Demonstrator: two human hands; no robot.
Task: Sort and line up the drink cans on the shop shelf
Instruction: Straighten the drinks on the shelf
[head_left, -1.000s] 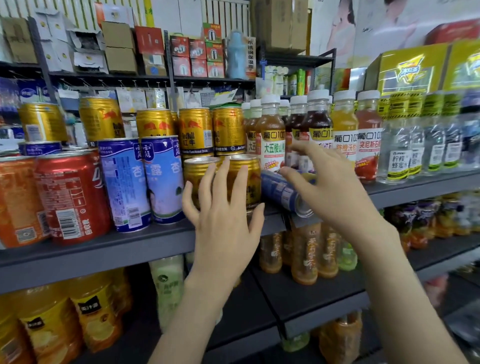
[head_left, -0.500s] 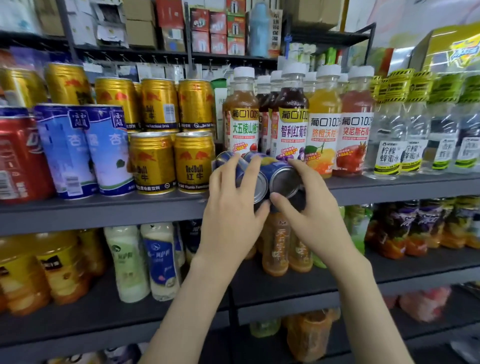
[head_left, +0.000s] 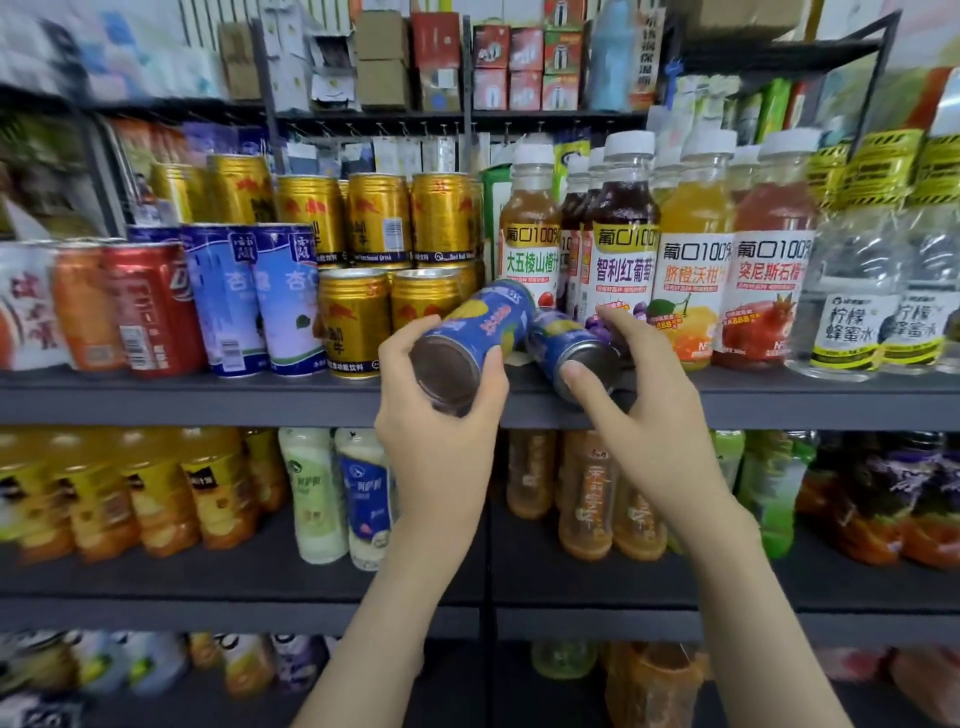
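Two blue cans are in play, both tipped over with their bases toward the camera. The left blue can (head_left: 480, 330) sits just right of the gold cans (head_left: 354, 317), and the left hand (head_left: 441, 431) has its fingers and thumb clamped round the base end. The right blue can (head_left: 569, 351), one place further right of the gold cans, is pinched by the right hand (head_left: 641, 415), thumb on the base rim and fingers over the top.

Both grips look low on the cans. Swing the left one upright carelessly and its far end could clip the front gold can. The right one could slip off the shelf (head_left: 208, 395) edge, or bump the juice bottles (head_left: 623, 244) beyond.
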